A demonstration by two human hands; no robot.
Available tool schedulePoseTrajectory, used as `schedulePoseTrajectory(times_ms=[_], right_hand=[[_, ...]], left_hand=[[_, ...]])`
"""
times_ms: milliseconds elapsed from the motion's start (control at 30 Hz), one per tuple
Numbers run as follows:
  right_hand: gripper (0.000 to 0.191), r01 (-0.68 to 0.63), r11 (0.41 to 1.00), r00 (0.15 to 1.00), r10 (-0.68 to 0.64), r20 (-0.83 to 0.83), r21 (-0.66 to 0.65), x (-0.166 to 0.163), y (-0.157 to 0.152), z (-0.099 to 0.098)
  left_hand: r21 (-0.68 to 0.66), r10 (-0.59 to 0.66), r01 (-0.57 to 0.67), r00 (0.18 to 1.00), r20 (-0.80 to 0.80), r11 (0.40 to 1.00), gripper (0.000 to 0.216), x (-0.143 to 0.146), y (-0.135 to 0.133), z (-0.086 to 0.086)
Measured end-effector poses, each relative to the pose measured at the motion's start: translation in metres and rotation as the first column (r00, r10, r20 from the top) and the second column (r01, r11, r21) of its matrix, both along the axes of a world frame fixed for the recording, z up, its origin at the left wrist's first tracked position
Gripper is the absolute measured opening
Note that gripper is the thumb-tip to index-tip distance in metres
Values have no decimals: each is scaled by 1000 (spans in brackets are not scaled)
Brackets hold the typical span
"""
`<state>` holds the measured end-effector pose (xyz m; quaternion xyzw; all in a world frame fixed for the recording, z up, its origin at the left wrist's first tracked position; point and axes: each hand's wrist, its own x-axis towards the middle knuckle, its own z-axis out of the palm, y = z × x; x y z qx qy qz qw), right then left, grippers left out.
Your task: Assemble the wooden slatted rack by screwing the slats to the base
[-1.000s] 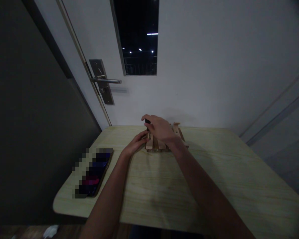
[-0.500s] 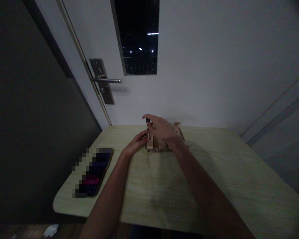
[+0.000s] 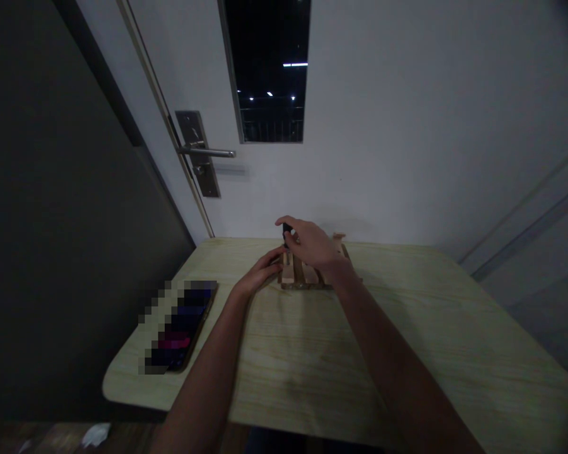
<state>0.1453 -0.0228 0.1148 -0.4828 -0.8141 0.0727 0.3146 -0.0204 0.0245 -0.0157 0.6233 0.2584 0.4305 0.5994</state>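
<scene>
A small slatted wooden piece (image 3: 304,276) lies near the far edge of a light wooden table (image 3: 312,353). My left hand (image 3: 260,272) rests against its left end, fingers curled on the wood. Above it, my right hand (image 3: 315,244) pinches a small dark object (image 3: 286,232) between thumb and fingers; what that object is stays unclear in the dim light. The hand hides much of the wooden piece.
A phone (image 3: 182,325) with a lit screen lies on the table's left side near the edge. Behind the table stands a white door with a metal lever handle (image 3: 203,152) and a narrow dark window (image 3: 269,69). A dark wall fills the left.
My right hand with the dark object has dipped slightly toward the wooden piece; the view has shifted a little. My left hand stays at the wood's left end.
</scene>
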Motion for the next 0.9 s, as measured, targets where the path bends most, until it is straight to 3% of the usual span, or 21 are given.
schedulePoseTrajectory(times_ms=[433, 633, 900], right_hand=[[31, -20, 1000, 1000, 20, -1, -2, 2, -2, 3], [21, -43, 998, 999, 44, -3, 47, 4, 3, -3], [40, -144, 990, 983, 143, -116, -2, 1, 6, -8]], left_hand=[[5, 35, -35, 995, -91, 999, 50, 3, -10, 14], [-26, 48, -50, 996, -75, 998, 54, 3, -7, 8], [23, 3, -2, 999, -45, 1000, 49, 5, -7, 12]])
